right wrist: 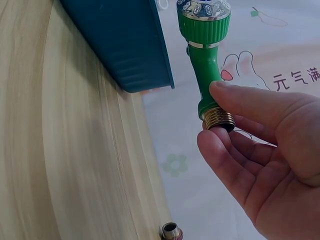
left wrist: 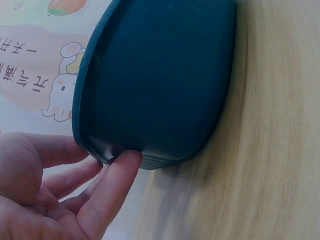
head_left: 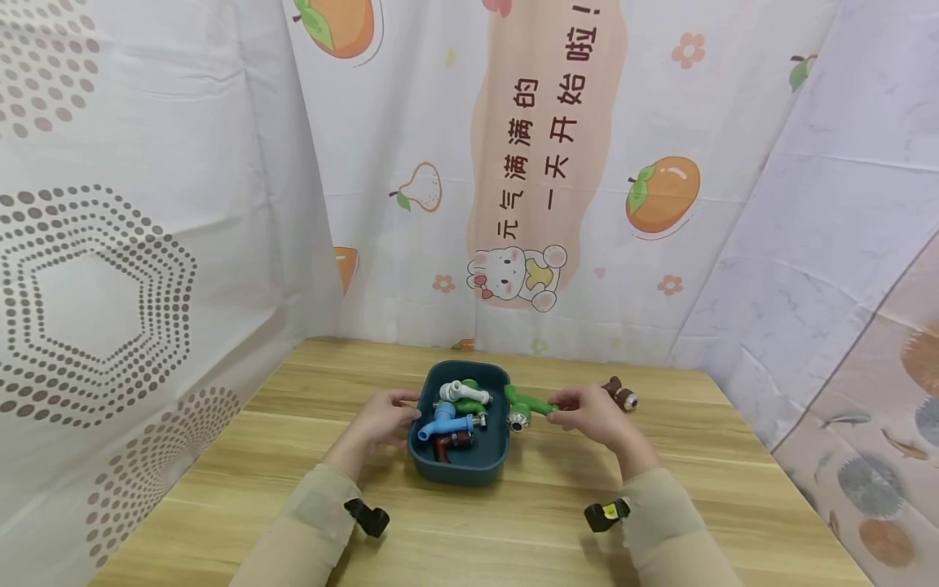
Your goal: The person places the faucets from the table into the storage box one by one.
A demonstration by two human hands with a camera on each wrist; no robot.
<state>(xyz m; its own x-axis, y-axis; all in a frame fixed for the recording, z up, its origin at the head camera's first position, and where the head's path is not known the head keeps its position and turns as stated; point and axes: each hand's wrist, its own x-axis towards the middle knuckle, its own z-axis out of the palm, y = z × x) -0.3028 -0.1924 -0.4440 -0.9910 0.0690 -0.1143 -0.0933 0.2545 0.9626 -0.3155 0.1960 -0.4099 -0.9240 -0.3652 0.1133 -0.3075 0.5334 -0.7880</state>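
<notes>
Several taps [head_left: 456,414] fill bin [head_left: 433,465]; right hand [head_left: 596,416] pinches green tap [head_left: 530,402].

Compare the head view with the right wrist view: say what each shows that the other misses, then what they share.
Only the head view shows the left hand touching the bin's left rim, plus the white tap, blue tap and dark red tap inside it. Only the right wrist view shows the green tap's brass threaded end by the fingertips. Both show the right hand holding the green tap, the teal bin, the wooden table and a brown tap lying on it.
</notes>
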